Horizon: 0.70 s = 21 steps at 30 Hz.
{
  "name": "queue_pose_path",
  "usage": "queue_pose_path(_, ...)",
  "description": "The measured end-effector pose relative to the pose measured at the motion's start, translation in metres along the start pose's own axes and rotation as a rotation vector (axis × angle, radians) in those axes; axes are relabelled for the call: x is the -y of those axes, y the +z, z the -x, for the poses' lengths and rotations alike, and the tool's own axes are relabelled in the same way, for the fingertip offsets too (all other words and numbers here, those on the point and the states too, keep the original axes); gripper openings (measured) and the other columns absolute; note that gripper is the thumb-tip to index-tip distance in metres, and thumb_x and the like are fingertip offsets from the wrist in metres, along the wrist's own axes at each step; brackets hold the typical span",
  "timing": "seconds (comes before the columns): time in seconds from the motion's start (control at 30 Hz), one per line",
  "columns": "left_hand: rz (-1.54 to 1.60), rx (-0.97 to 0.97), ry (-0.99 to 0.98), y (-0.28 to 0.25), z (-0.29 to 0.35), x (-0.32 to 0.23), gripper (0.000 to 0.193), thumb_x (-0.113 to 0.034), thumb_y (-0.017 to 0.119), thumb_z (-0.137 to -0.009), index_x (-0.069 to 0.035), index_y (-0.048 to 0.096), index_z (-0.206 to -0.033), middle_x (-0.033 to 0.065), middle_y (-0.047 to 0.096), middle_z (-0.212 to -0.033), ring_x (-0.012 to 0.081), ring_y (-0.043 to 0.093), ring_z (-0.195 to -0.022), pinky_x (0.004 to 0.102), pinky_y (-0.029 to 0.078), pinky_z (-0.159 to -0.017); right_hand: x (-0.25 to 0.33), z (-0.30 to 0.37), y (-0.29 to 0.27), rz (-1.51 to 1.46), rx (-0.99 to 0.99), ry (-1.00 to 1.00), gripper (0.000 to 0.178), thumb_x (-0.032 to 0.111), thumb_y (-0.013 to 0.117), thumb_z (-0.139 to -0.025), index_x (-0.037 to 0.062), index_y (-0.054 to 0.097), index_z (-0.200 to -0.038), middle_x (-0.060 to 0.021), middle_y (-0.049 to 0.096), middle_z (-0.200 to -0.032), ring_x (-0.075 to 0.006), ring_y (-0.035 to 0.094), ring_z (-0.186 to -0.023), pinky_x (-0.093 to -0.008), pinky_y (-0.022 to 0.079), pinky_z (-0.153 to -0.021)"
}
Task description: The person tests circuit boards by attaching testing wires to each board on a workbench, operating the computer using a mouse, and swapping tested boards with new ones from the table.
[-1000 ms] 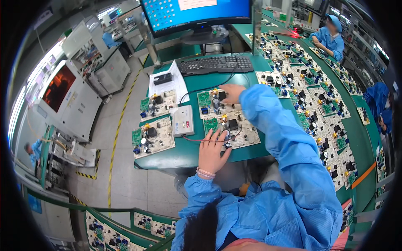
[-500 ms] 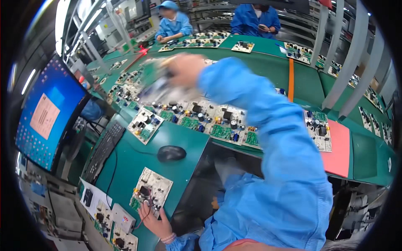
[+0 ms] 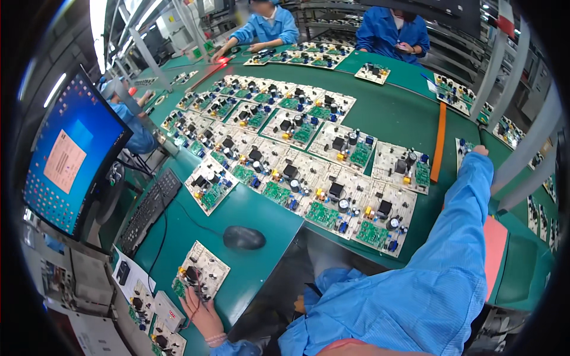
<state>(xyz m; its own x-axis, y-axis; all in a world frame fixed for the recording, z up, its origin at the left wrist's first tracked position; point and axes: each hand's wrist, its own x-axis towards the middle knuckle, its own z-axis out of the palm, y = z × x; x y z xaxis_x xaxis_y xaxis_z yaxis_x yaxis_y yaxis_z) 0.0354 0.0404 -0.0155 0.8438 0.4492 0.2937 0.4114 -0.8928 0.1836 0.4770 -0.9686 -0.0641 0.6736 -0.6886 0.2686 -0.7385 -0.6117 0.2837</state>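
Note:
On the front left table a single circuit board [image 3: 208, 264] lies at a slant, cream with black, yellow and green parts. My left hand [image 3: 202, 314] is closed on its near corner, fingers over the parts and thumb at the edge. Thin red and dark wires run under this hand from a small white box [image 3: 170, 311] with a red-lit display. Far to the right, my outstretched right hand [image 3: 480, 151] is at another circuit board [image 3: 464, 152]. Its fingers are mostly hidden, so I cannot see whether it grips that board.
Rows of circuit boards [image 3: 288, 127] cover the middle bench. A black mouse [image 3: 244, 237], a keyboard [image 3: 151, 209] and a monitor [image 3: 74, 157] stand left. An orange strip [image 3: 439, 142], grey posts [image 3: 522, 98] and a pink mat [image 3: 494, 249] are right. Co-workers in blue [image 3: 267, 29] sit across.
My right arm has swung from the boards at the far left of the bench over to the far right, baring the rows. My left hand stays at its board. The view has shifted.

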Motion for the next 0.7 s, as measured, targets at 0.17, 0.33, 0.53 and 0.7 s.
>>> queue_pose_path(0.17, -0.071, 0.014, -0.09, -0.012, -0.026, 0.002, 0.065, -0.012, 0.057, -0.085, -0.007, 0.034, -0.146, 0.0147, 0.035, -0.149, 0.0422, 0.026, -0.138, 0.0477, 0.021, -0.115, 0.211, 0.04, -0.141, -0.404, 0.013, -0.551, 0.04, 0.016, 0.06, -0.086, 0.0033, 0.051, -0.123, -0.0231, 0.055, -0.124, -0.0378, 0.054, -0.116, -0.0428, 0.045, -0.1)
queue_pose_path(0.33, -0.013, 0.012, -0.109, -0.008, -0.026, 0.002, 0.063, -0.018, 0.056, -0.087, -0.008, 0.035, -0.145, 0.0157, 0.035, -0.149, 0.0417, 0.025, -0.139, 0.0475, 0.021, -0.115, 0.377, 0.173, -0.282, -0.434, 0.005, -1.279, 0.066, 0.008, 0.069, -0.075, 0.0181, 0.045, -0.136, -0.0131, 0.044, -0.14, -0.0344, 0.046, -0.127, -0.0439, 0.041, -0.105)
queue_pose_path(0.53, -0.002, 0.002, -0.117, -0.007, -0.026, 0.001, 0.062, -0.017, 0.057, -0.087, -0.007, 0.036, -0.145, 0.0171, 0.036, -0.148, 0.0413, 0.025, -0.14, 0.0481, 0.02, -0.115, 0.49, 0.206, -0.29, -0.013, -0.013, -1.571, 0.112, 0.035, 0.088, -0.063, 0.0351, 0.019, -0.151, -0.0008, 0.017, -0.158, -0.03, 0.014, -0.146, -0.0668, 0.02, -0.113)
queue_pose_path(0.7, 0.044, 0.002, -0.137, -0.005, -0.028, 0.001, 0.062, -0.019, 0.057, -0.087, -0.006, 0.038, -0.144, 0.0177, 0.036, -0.148, 0.0421, 0.024, -0.14, 0.049, 0.018, -0.115, 0.492, 0.165, -0.286, -0.077, 0.082, -1.854, 0.114, 0.048, 0.088, -0.058, 0.0323, 0.024, -0.151, -0.0029, 0.023, -0.157, -0.0293, 0.024, -0.143, -0.0623, 0.027, -0.11)
